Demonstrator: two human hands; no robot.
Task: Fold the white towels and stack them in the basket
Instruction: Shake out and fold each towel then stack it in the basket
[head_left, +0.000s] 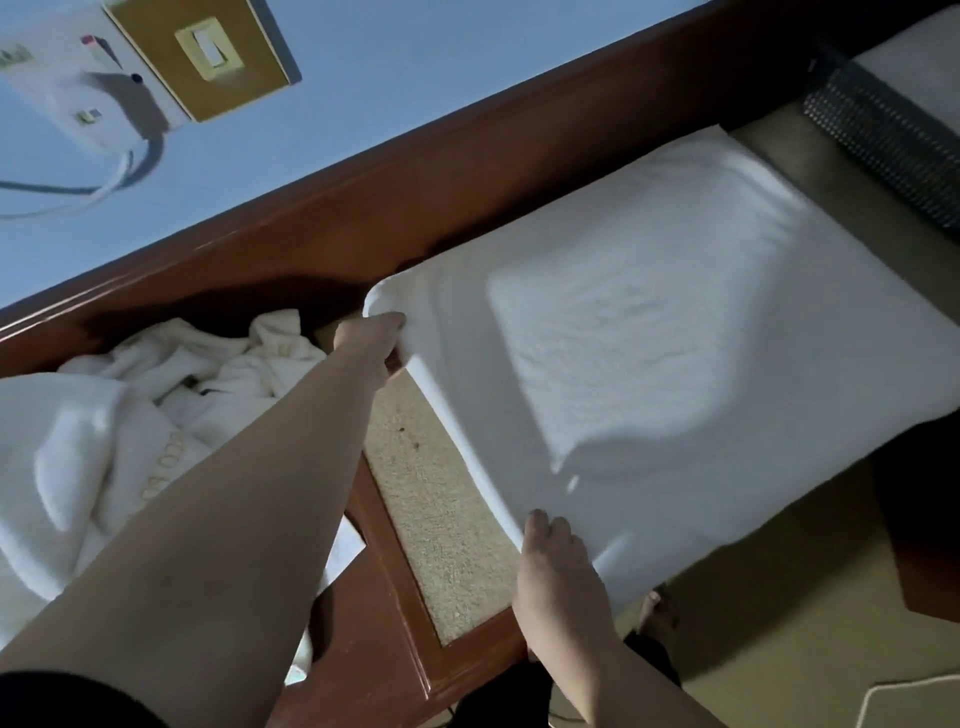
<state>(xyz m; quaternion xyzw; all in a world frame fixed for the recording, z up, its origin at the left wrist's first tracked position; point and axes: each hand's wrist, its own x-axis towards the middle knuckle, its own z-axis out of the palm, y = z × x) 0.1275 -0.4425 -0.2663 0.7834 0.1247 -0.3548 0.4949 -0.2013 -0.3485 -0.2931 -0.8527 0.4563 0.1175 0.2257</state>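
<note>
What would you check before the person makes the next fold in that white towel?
1. Far corner held: ok. The left hand pinches the towel at its far left corner.
2. Near corner held: ok. The right hand rests on the near left edge, though its grip underneath is hidden.
3. Towel spread flat: mostly ok. A raised, wrinkled patch sits in the middle.
4. Towel fully on the table: not ok. Its near edge hangs over the side.
5. Unfolded pile clear of the fold: ok, it lies apart to the left.
6. Basket has room: cannot tell, only part shows.
</note>
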